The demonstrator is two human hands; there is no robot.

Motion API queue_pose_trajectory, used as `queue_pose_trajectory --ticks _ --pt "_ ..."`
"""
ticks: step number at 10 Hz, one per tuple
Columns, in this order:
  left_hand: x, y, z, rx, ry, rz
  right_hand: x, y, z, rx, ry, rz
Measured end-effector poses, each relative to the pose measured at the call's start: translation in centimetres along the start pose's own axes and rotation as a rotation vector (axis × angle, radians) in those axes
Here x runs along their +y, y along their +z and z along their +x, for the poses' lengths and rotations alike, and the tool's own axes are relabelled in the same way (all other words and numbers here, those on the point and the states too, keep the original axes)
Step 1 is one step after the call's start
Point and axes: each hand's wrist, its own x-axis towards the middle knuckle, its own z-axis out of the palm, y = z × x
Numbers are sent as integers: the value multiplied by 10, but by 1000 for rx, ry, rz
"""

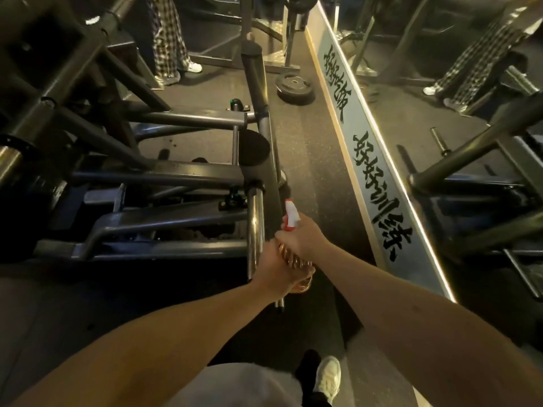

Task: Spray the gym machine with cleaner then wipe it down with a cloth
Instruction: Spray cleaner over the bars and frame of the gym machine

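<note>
Below centre of the frame, both hands are meeting on a spray bottle (291, 217). The right hand (304, 239) is gripping its neck under the red-and-white head; the left hand (273, 271) is wrapping the amber body and hiding most of it. The trigger finger is not discernible. The bottle is sitting just right of a chrome bar (255, 224) on the gym machine (176, 177), whose upper-left parts are running out of frame in shadow.

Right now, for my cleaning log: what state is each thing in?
spray bottle: held in both hands, nozzle pointing forward.
left hand: grips the bottle's body.
right hand: grips its neck.
gym machine: whether sprayed, cannot tell.
weight plate: lying flat on the floor.
cloth: not in view.
</note>
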Motion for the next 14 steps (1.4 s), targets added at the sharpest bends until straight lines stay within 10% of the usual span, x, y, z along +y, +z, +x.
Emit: queue_pose_trajectory --ticks 4,9,14 --pt "41 133 25 372 -135 -171 72 -77 40 -189 -310 -157" --pt "86 105 126 629 -31 -220 4 -113 136 -206 -493 -249" --pt "150 143 233 971 -227 -282 -4 -171 246 -573 -561 -275"
